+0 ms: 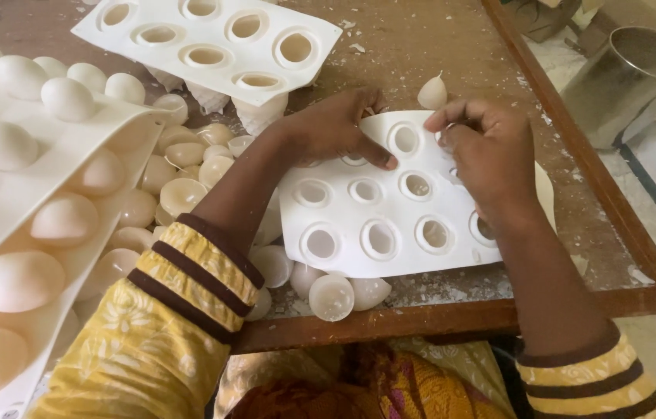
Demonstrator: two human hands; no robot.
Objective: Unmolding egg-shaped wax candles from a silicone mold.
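Note:
A white flexible mould (390,256) with several round cavities lies on the wooden table (436,46) in front of me. My left hand (336,128) presses down on its upper left part, thumb stretched across toward a cavity. My right hand (487,155) curls over the mould's upper right edge, fingertips pinched at a cavity there; whether it holds a piece I cannot tell. A small white cast shell (432,93) sits just beyond the mould, between my hands.
A second white mould (212,43) lies upside-up at the back. Several cream half-shell casts (181,171) are heaped left of my arm and under the mould's near edge (332,296). A mould with bulging domes (41,202) fills the left. A metal pot (630,77) stands off the table, right.

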